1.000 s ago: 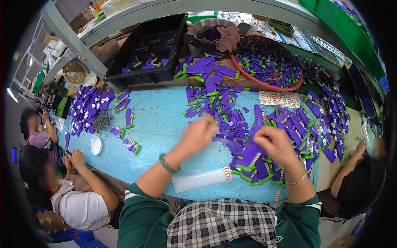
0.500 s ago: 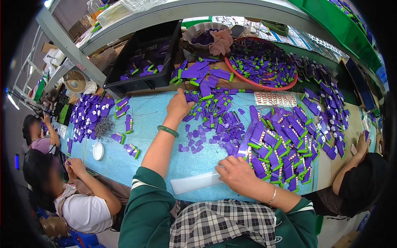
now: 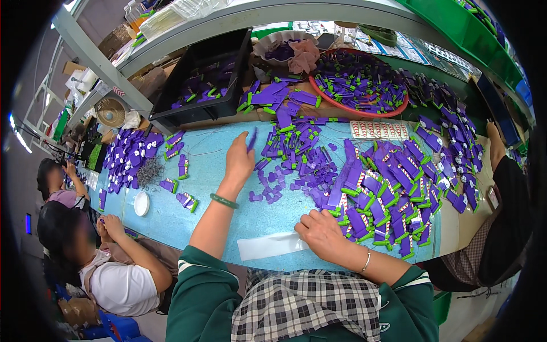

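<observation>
My left hand [image 3: 239, 158] is raised over the blue tabletop, left of the central heap, its fingers closed on a thin purple plastic piece [image 3: 252, 140]. Below that hand lies a loose scatter of small purple parts [image 3: 268, 185]. Nearer to me my right hand [image 3: 320, 231] rests with curled fingers over the right end of a whitish translucent plastic strip [image 3: 268, 247]; what its fingertips grip is hidden. Just beyond it spreads a big pile of purple-and-green plastic pieces [image 3: 390, 188] with striped stickers. Purple pieces with green ends [image 3: 293, 139] heap up in the middle.
A black crate [image 3: 199, 111] and a red-rimmed round tray [image 3: 359, 113] stand at the back under a shelf [image 3: 256, 23]. A sticker sheet [image 3: 379, 130] lies before the tray. At left are a white dish [image 3: 142, 203] and another purple pile [image 3: 128, 157]. Co-workers sit on both sides.
My left hand has drawn back from the far edge of the central heap, and a purple piece now shows in its fingers. The right hand stays at the strip. The co-worker's arm at right has shifted.
</observation>
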Available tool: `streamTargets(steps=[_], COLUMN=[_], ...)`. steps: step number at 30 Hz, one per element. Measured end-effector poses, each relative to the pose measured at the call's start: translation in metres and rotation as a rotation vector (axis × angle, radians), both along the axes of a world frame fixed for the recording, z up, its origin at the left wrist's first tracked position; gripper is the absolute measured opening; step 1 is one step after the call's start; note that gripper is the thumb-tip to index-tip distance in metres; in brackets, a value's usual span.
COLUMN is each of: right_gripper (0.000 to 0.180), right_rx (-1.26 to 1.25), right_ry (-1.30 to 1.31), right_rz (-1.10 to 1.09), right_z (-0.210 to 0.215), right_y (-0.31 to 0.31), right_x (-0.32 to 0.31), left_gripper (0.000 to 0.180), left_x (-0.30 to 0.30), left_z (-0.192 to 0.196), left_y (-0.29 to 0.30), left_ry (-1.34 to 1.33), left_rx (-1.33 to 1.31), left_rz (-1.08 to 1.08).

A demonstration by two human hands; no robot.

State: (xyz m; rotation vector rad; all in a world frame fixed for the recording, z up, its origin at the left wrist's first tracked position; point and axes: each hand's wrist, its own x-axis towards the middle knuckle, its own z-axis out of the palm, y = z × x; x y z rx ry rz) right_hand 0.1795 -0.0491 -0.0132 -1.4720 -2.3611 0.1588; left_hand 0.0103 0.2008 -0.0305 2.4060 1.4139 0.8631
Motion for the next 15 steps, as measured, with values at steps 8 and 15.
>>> streamTargets(steps=[8, 15], right_gripper=[0.008, 0.013], right_rx=[0.118, -0.033], right_ry=[0.021, 0.483], right_rz=[0.074, 0.104], right_z=[-0.015, -0.007], right_y=[0.002, 0.007], right_x=[0.003, 0.010], left_gripper=[0.019, 0.024], left_x=[-0.018, -0.022], left_z=[0.049, -0.007], left_y=[-0.124, -0.196], left_ry=[-0.896, -0.950], left_rx=[-0.742, -1.192], left_rz=[-0.320, -0.236])
